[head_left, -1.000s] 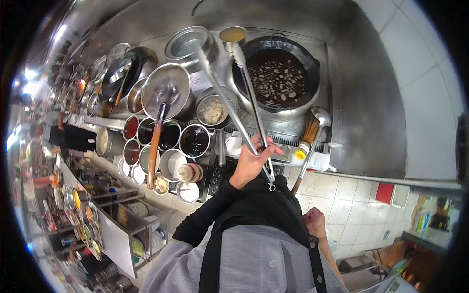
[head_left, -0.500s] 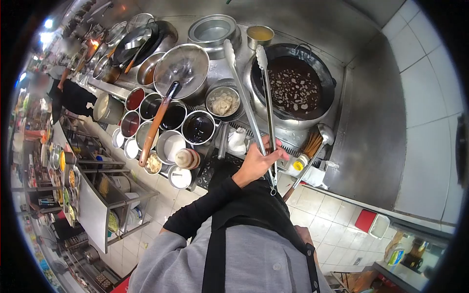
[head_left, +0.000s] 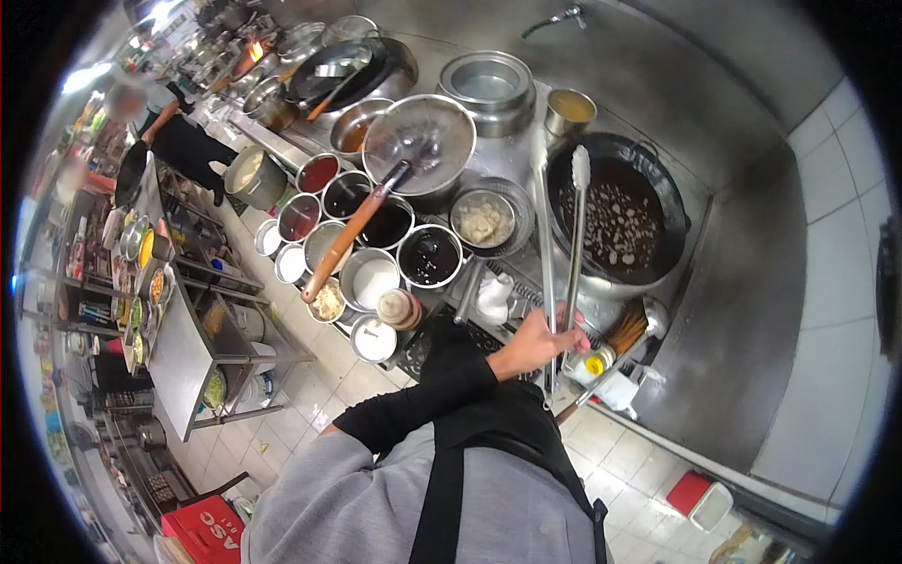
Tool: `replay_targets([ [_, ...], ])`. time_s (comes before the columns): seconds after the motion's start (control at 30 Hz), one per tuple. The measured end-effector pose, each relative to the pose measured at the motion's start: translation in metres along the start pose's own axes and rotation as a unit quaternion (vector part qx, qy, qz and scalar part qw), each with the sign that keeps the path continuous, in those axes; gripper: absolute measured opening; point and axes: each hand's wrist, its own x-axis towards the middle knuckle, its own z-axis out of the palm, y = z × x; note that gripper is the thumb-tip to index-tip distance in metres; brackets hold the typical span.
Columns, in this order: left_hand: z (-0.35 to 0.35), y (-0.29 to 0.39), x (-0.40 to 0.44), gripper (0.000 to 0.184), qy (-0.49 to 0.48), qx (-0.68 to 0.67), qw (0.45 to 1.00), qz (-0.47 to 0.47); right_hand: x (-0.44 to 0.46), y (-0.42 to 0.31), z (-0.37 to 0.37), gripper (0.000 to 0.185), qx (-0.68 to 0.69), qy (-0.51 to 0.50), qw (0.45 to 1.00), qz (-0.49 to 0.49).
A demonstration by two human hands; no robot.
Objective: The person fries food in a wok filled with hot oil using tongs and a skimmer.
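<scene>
plainly, the left hand (head_left: 532, 349) has its fingers wrapped around the metal tongs (head_left: 574, 246), gripping near the hinged end. the tongs point away from the body with their two arms spread apart, between the pale food (head_left: 487, 221) in its bowl and the black wok (head_left: 611, 146). one tip overlaps the wok in this view (how high above it, i cannot tell). inside the wok, pale pieces float on dark liquid (head_left: 625, 211). near the hand lie a white cloth (head_left: 493, 299) and a tan-bristled brush (head_left: 626, 331), with a ladle (head_left: 656, 318) just beside the brush. further left, a strainer's wooden handle (head_left: 352, 235) reaches over pots (head_left: 430, 286) of sauce. the right hand's fingers i cannot tell (out of view).
</scene>
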Motion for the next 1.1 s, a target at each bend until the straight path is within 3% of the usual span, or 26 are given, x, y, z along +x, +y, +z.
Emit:
replay_targets([
  [0.37, -0.004, -0.006, 0.002, 0.018, 0.011, -0.036, 0.999, 0.003, -0.01, -0.095, -0.04, 0.038, -0.027, -0.008, 1.0, 0.003],
  [1.1, -0.009, 0.014, 0.002, 0.02, 0.026, -0.064, 0.997, -0.034, 0.001, -0.113, -0.07, 0.04, -0.05, -0.029, 0.998, -0.018],
])
